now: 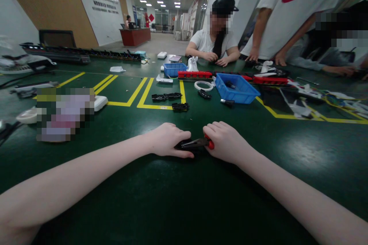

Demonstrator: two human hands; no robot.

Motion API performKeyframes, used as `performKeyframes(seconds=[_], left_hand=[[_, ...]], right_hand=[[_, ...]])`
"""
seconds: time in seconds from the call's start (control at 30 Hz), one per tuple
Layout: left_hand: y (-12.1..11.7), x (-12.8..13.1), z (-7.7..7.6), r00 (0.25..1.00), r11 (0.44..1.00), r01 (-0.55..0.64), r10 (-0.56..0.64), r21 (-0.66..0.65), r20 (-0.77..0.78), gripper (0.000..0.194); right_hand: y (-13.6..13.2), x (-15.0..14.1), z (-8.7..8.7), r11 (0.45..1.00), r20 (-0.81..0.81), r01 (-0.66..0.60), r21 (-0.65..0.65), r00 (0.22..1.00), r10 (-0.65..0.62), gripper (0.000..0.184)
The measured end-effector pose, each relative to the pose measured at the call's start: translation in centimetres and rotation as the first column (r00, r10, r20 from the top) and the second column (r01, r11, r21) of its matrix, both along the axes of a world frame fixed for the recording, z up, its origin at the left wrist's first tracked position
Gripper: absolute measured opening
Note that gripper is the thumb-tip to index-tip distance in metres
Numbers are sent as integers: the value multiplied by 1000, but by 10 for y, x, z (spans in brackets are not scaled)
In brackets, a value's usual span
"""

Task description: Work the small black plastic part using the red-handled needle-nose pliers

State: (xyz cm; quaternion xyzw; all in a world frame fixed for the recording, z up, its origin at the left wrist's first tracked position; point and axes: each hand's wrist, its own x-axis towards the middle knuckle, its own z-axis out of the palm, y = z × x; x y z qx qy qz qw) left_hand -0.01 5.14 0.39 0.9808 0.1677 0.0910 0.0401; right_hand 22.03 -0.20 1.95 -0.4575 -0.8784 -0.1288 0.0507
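My left hand (169, 139) is closed over a small black part (181, 145) that rests on the green table (184, 199). My right hand (225, 141) is closed round the red handle of a pair of pliers (198, 144). The dark jaws of the pliers point left and meet the black part between my hands. Most of the part is hidden under my left fingers.
Loose black parts (166, 97) lie inside yellow floor-tape lines (143, 95) ahead. A blue bin (238, 89) sits right of centre, a smaller blue bin (174, 69) and a red strip (194, 74) further back. Other people sit and lean at the table's far side.
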Motion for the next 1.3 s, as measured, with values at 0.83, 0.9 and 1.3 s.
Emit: performKeyframes(seconds=[0.83, 0.9, 1.3], left_hand=[[2, -1, 1, 999, 997, 40, -38, -66, 32, 48], [2, -1, 1, 999, 997, 33, -31, -68, 37, 48], [0, -1, 3, 1000, 999, 26, -26, -42, 13, 48]], right_hand=[[2, 4, -4, 991, -177, -65, -119, 983, 44, 20], [4, 6, -6, 992, -200, -83, -98, 978, 62, 22], [8, 14, -6, 979, -288, -202, -16, 939, 188, 34]])
